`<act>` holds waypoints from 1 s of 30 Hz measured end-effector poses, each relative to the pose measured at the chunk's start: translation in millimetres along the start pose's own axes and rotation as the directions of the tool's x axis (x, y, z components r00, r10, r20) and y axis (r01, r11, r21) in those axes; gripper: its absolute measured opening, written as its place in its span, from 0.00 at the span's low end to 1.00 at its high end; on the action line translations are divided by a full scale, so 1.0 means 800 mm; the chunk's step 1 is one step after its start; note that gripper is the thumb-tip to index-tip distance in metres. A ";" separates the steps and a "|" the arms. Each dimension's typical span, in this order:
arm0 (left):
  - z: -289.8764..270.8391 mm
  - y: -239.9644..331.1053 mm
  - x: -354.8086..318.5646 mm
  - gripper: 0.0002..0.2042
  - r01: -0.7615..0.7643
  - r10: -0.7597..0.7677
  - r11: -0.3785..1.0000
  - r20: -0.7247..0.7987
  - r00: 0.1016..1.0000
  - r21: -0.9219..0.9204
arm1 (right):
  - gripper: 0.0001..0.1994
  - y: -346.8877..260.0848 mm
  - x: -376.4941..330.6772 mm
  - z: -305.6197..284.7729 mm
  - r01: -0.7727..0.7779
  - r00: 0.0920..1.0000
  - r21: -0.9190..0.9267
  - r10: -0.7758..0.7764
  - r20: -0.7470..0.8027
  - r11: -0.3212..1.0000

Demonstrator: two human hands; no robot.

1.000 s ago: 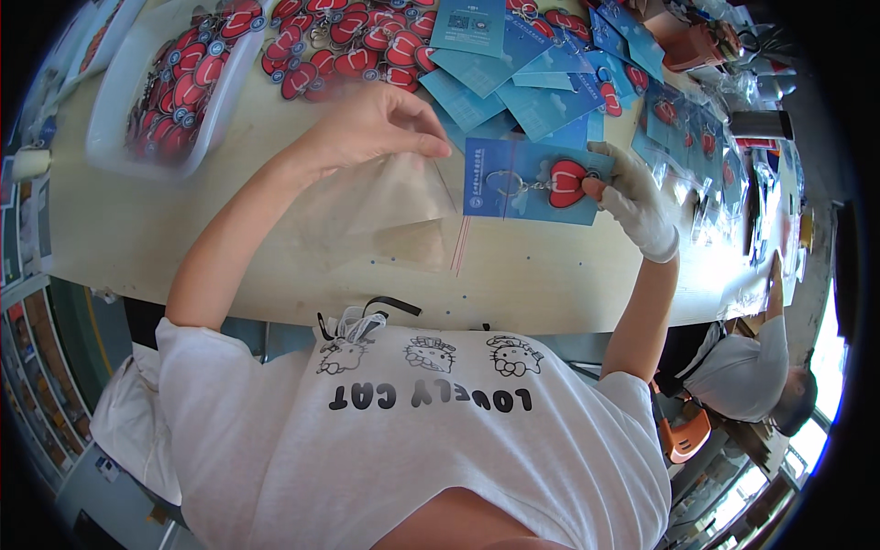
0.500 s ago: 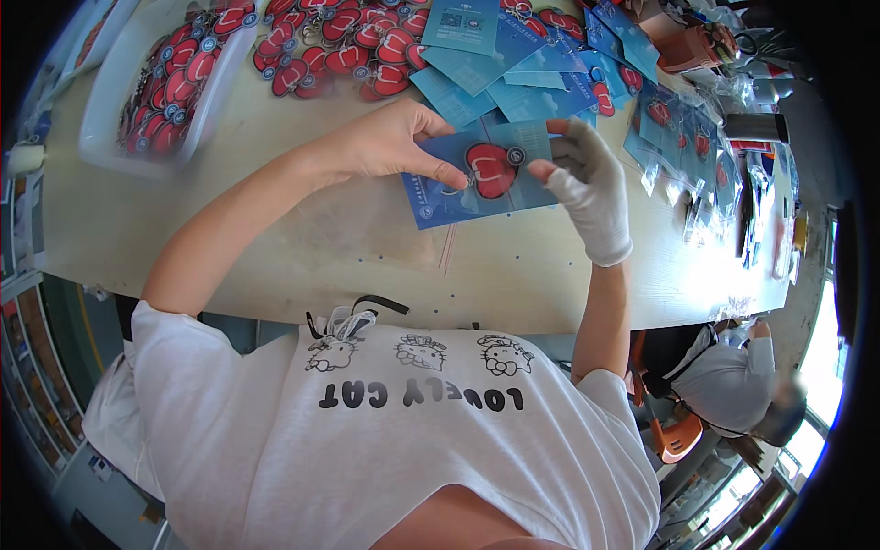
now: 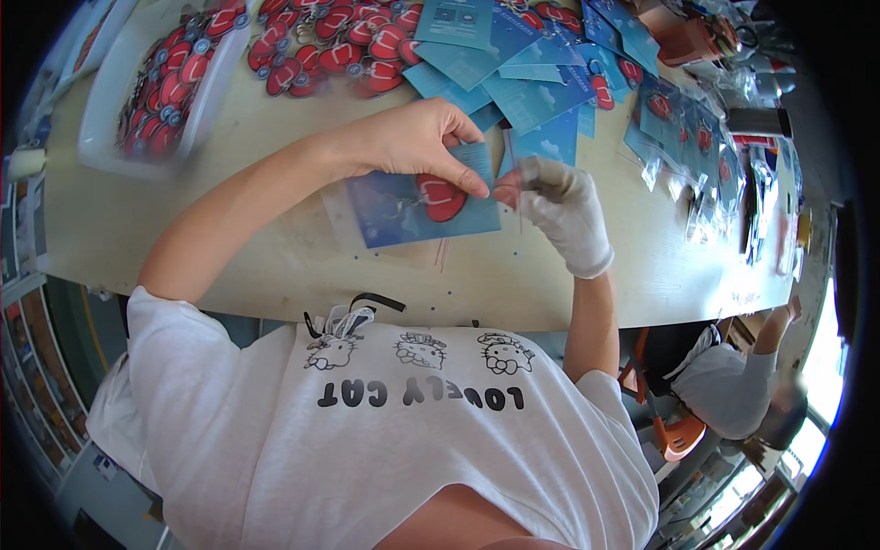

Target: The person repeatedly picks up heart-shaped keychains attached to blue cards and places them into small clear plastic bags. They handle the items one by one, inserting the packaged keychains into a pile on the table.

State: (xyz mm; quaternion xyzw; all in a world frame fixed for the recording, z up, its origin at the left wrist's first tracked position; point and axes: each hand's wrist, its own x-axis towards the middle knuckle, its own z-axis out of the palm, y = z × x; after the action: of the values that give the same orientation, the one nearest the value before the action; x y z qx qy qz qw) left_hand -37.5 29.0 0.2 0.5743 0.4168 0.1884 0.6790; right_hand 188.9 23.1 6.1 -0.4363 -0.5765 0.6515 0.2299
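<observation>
A blue card (image 3: 385,225) with a red keychain (image 3: 443,199) on its face hangs just above the table, in what looks like a clear plastic bag (image 3: 341,218). My bare left hand (image 3: 417,137) grips its upper right part, thumb in front over the keychain's edge and fingers partly hidden behind. My right hand (image 3: 557,209) wears a white glove with thumb and fingertips uncovered. It pinches a thin, clear plastic edge at the card's right side, seemingly part of the bag.
A pile of red keychains (image 3: 344,55) lies at the back, beside a translucent bin (image 3: 96,133) of more keychains. Blue cards (image 3: 527,96) are strewn behind my hands. Bagged pieces (image 3: 683,124) lie to the right. A person (image 3: 729,385) sits beyond the table's right side.
The card with the keychain has moved left and slightly nearer, and clear plastic shows around it. My right hand has shifted from the card to the plastic edge. The other person's arm has risen.
</observation>
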 end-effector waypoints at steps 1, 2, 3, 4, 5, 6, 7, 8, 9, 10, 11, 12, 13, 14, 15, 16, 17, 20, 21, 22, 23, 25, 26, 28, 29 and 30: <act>0.002 0.006 0.004 0.11 -0.016 0.016 0.996 0.010 1.000 0.084 | 0.09 0.003 0.002 -0.005 -0.003 0.999 -0.032 0.004 0.044 0.999; 0.003 0.010 0.007 0.12 -0.035 0.032 0.985 0.022 0.999 0.168 | 0.09 0.005 0.002 -0.007 -0.003 0.999 -0.057 0.006 0.052 0.998; 0.002 0.004 0.010 0.17 -0.103 0.106 0.974 -0.005 0.994 0.201 | 0.09 0.008 0.002 -0.008 -0.003 0.998 -0.082 0.008 0.058 0.997; 0.007 0.008 0.010 0.19 -0.072 0.076 0.983 -0.018 0.997 0.170 | 0.09 0.012 0.002 -0.016 -0.008 0.998 -0.115 0.015 0.060 0.993; 0.013 0.015 0.005 0.20 -0.037 0.043 0.988 -0.033 0.999 0.148 | 0.10 0.020 0.004 -0.028 0.185 0.982 -0.159 -0.178 0.056 0.970; 0.013 0.020 0.005 0.22 -0.002 0.008 0.992 -0.047 0.999 0.125 | 0.10 0.017 -0.002 -0.035 0.170 0.985 -0.076 -0.172 -0.027 0.983; 0.017 0.017 0.012 0.24 -0.090 0.104 0.972 -0.057 0.993 0.215 | 0.10 0.006 -0.010 -0.031 0.161 0.982 0.016 -0.159 -0.100 0.987; 0.020 0.017 0.020 0.26 -0.173 0.203 0.935 -0.065 0.977 0.311 | 0.11 -0.001 -0.016 -0.028 0.159 0.975 0.108 -0.140 -0.170 0.981; 0.021 0.023 0.027 0.26 -0.132 0.159 0.939 -0.061 0.985 0.319 | 0.13 -0.001 -0.019 -0.029 0.095 0.992 0.083 -0.088 -0.092 0.992; 0.027 0.037 0.029 0.26 -0.083 0.109 0.941 -0.062 0.992 0.328 | 0.13 0.002 -0.022 -0.031 0.066 0.993 0.009 -0.065 -0.098 0.998; 0.032 0.044 0.033 0.27 -0.144 0.183 0.891 -0.051 0.982 0.430 | 0.13 0.007 -0.025 -0.034 0.035 0.994 -0.064 -0.042 -0.103 0.997; 0.035 0.046 0.036 0.27 -0.178 0.248 0.865 -0.092 0.964 0.469 | 0.13 0.011 -0.027 -0.037 0.004 0.994 -0.137 -0.019 -0.106 0.991; 0.036 0.049 0.037 0.27 -0.208 0.316 0.833 -0.133 0.939 0.512 | 0.14 0.013 -0.031 -0.048 0.044 0.986 -0.053 -0.052 -0.157 0.998; 0.035 0.051 0.039 0.27 -0.237 0.384 0.801 -0.168 0.908 0.550 | 0.14 0.012 -0.036 -0.065 0.064 0.966 -0.041 -0.072 -0.250 0.997; 0.027 0.053 0.040 0.26 -0.254 0.482 0.750 -0.242 0.842 0.610 | 0.14 0.011 -0.042 -0.089 0.087 0.937 -0.030 -0.092 -0.337 0.996; 0.014 0.055 0.041 0.25 -0.277 0.581 0.692 -0.287 0.762 0.666 | 0.14 0.023 -0.051 -0.130 0.161 0.872 -0.023 -0.153 -0.465 0.987; -0.001 0.055 0.040 0.24 -0.275 0.669 0.629 -0.327 0.667 0.727 | 0.13 0.045 -0.056 -0.177 0.313 0.770 -0.049 -0.283 -0.571 0.949; -0.015 0.049 0.040 0.19 -0.249 0.670 0.643 -0.375 0.641 0.724 | 0.12 0.066 -0.055 -0.297 0.512 0.448 0.018 -0.249 -0.859 0.859; -0.011 0.044 0.043 0.17 -0.249 0.638 0.669 -0.369 0.676 0.701 | 0.13 0.071 -0.052 -0.328 0.452 0.431 -0.004 -0.222 -0.875 0.892; -0.007 0.038 0.049 0.15 -0.255 0.607 0.692 -0.353 0.712 0.676 | 0.13 0.078 -0.054 -0.353 0.388 0.403 -0.026 -0.195 -0.894 0.921; -0.005 0.031 0.053 0.13 -0.278 0.650 0.631 -0.298 0.699 0.724 | 0.13 0.071 -0.048 -0.357 0.330 0.388 -0.038 -0.173 -0.906 0.943; -0.003 0.017 0.068 0.09 -0.322 0.721 0.495 -0.175 0.670 0.807 | 0.14 0.050 -0.042 -0.331 -0.421 0.246 -0.316 -0.229 -0.942 0.850; -0.004 0.020 0.080 0.09 -0.313 0.724 0.488 -0.178 0.666 0.814 | 0.15 0.034 -0.040 -0.303 -0.738 0.191 -0.334 -0.293 -0.937 0.586; -0.009 0.038 0.122 0.09 -0.291 0.730 0.477 -0.189 0.657 0.830 | 0.16 0.010 -0.033 -0.238 -0.635 0.209 -0.471 -0.451 -0.868 0.613; -0.014 0.042 0.155 0.11 -0.249 0.756 0.414 -0.179 0.629 0.875 | 0.16 0.000 -0.024 -0.209 -0.502 0.274 -0.539 -0.467 -0.841 0.676; -0.017 0.046 0.193 0.13 -0.223 0.785 0.354 -0.159 0.599 0.908 | 0.16 0.015 -0.003 -0.211 -0.302 0.389 -0.721 -0.610 -0.690 0.623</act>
State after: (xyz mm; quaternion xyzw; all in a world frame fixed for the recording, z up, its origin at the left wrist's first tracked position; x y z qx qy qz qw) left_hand 49.6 160.9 -19.4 0.8338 0.4227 0.3491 0.0651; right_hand 333.0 111.1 2.9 -0.7022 -0.6107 -0.0351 0.3643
